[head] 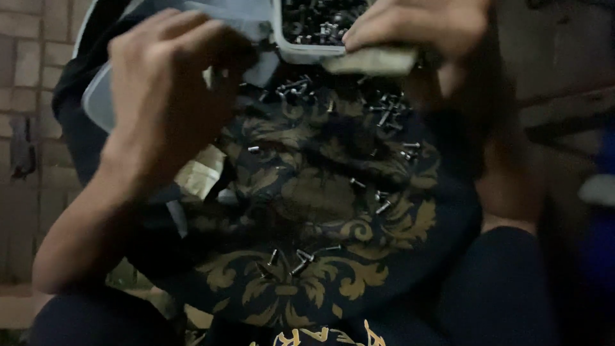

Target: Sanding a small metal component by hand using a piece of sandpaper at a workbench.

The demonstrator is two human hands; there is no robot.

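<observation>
Two bare hands are in view: the left hand and the right hand. One dark cloth with a gold leaf pattern lies spread below them. One pale plastic container holds small screws, too many and too blurred to count. On the cloth, more than twenty loose screws lie scattered; the exact number is not clear.

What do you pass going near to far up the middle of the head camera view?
Dark patterned cloth → loose screws near its bottom → scattered screws further up → container of screws, the right hand at its edge.
</observation>
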